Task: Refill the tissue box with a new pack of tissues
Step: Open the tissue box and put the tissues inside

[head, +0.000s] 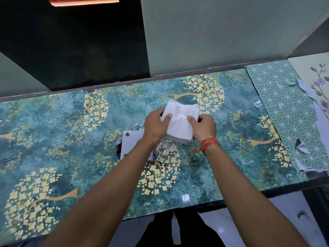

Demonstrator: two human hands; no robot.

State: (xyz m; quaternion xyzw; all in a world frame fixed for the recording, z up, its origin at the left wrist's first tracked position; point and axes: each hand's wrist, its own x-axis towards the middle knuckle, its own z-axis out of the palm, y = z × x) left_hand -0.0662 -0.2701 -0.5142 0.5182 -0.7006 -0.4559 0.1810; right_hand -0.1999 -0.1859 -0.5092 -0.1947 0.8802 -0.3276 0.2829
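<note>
A white stack of tissues point(180, 120) sits at the middle of the table, and both hands hold it. My left hand point(155, 124) grips its left edge with the thumb on top. At the right edge my right hand point(203, 126) grips it the same way; red thread is tied round that wrist. Something dark shows under the stack beside each hand, mostly hidden. A flat grey lid or plate point(130, 142) with round studs lies under my left forearm. Crumpled clear plastic wrap point(162, 151) lies between the forearms.
The table point(53, 139) has a teal cover with yellow flower trees. A green geometric sheet point(288, 113) and a pale floral sheet point(315, 82) lie at the right end. A wall panel and a dark gap stand behind. The front edge runs near my body.
</note>
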